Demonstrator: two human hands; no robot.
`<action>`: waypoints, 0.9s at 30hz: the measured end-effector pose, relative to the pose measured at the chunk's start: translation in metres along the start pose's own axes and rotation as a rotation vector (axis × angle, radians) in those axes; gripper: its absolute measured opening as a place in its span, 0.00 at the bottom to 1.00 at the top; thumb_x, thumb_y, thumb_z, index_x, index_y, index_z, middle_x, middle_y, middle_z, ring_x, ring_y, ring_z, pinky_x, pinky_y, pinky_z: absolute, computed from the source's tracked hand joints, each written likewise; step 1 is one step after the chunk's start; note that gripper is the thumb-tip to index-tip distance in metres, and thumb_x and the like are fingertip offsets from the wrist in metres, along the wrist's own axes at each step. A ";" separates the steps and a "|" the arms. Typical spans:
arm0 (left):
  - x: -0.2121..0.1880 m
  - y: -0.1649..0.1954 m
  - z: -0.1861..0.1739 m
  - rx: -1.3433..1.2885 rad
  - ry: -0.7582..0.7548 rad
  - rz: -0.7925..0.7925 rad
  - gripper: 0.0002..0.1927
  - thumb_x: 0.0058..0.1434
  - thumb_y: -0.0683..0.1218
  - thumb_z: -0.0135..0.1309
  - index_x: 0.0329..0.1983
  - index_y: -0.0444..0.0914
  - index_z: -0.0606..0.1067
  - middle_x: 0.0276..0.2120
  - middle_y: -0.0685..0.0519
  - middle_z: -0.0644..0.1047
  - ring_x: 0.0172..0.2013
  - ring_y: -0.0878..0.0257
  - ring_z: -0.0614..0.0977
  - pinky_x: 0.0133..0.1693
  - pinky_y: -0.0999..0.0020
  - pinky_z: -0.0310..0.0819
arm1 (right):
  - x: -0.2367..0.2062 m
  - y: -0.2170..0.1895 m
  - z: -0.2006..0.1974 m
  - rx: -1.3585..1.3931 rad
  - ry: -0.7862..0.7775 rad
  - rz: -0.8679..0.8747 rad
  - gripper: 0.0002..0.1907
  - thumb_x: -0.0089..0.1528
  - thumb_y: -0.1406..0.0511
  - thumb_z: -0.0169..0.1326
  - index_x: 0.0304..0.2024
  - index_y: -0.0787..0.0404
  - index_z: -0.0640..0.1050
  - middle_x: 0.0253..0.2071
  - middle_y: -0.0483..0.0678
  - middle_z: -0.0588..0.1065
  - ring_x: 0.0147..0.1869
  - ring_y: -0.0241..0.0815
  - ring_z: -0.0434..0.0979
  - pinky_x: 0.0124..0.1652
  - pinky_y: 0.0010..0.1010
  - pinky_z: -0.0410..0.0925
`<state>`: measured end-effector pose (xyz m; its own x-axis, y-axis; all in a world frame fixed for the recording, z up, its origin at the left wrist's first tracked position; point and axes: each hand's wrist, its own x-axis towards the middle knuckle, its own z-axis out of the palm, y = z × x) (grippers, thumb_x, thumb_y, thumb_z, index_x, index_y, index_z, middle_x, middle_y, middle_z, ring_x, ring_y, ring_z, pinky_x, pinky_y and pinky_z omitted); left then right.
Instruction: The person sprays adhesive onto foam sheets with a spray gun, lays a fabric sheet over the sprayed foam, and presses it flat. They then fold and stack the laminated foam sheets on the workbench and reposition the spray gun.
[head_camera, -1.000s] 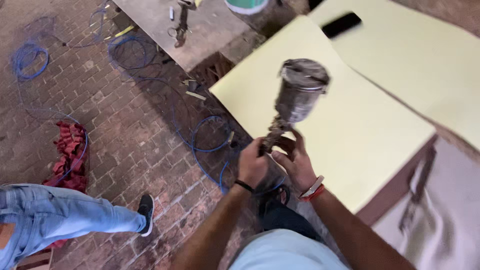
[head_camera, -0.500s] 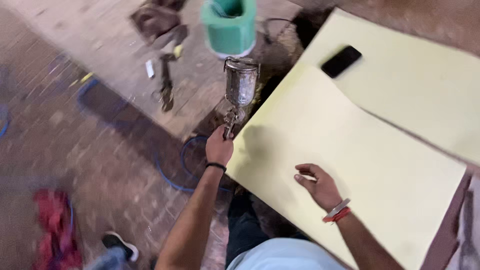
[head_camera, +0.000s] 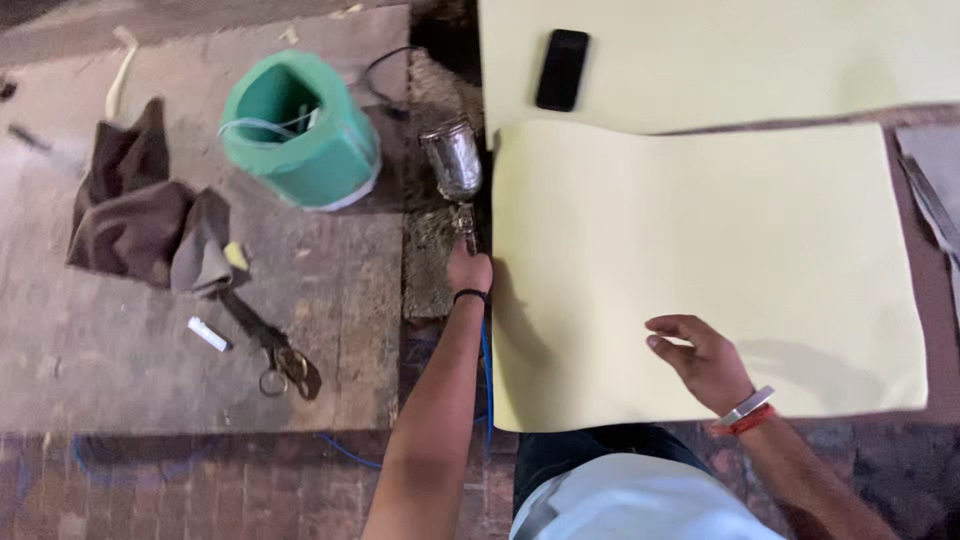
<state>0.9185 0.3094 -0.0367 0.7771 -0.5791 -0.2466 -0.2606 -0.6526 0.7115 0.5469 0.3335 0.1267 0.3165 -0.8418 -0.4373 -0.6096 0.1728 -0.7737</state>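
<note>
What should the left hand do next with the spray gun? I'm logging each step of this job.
Probably swing the spray gun right, over the near pale yellow sheet, and aim it down. The left hand grips its handle beside the sheet's left edge, cup up, over the gap rather than the sheet. The right hand rests on the sheet and may need lifting clear first.

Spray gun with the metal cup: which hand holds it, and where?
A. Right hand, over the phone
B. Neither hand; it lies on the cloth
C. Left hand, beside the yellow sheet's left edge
C: the left hand grips the spray gun beside the yellow sheet.
</note>
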 end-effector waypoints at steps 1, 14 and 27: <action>-0.003 -0.002 0.000 0.037 -0.024 -0.023 0.31 0.54 0.40 0.48 0.65 0.35 0.70 0.50 0.31 0.77 0.52 0.34 0.77 0.57 0.45 0.68 | -0.006 0.006 -0.002 0.023 0.026 -0.025 0.17 0.63 0.60 0.58 0.51 0.59 0.80 0.51 0.48 0.82 0.55 0.42 0.83 0.49 0.33 0.78; -0.040 -0.013 -0.060 0.271 -0.228 0.089 0.18 0.61 0.54 0.57 0.53 0.48 0.82 0.51 0.49 0.82 0.51 0.51 0.82 0.55 0.59 0.75 | -0.065 0.087 -0.061 0.093 0.164 0.116 0.18 0.62 0.60 0.59 0.53 0.58 0.79 0.52 0.48 0.80 0.52 0.43 0.83 0.48 0.34 0.77; -0.416 0.164 0.267 -0.126 -0.667 0.661 0.12 0.62 0.44 0.60 0.48 0.40 0.82 0.38 0.53 0.85 0.37 0.67 0.85 0.42 0.70 0.81 | -0.203 0.372 -0.310 0.309 0.390 0.202 0.17 0.64 0.62 0.57 0.53 0.62 0.80 0.47 0.48 0.83 0.50 0.40 0.82 0.47 0.31 0.75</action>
<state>0.3997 0.3124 0.0067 -0.0040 -0.9978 -0.0662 -0.4369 -0.0578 0.8977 0.0304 0.4098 0.0697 -0.1149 -0.8934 -0.4342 -0.3691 0.4443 -0.8163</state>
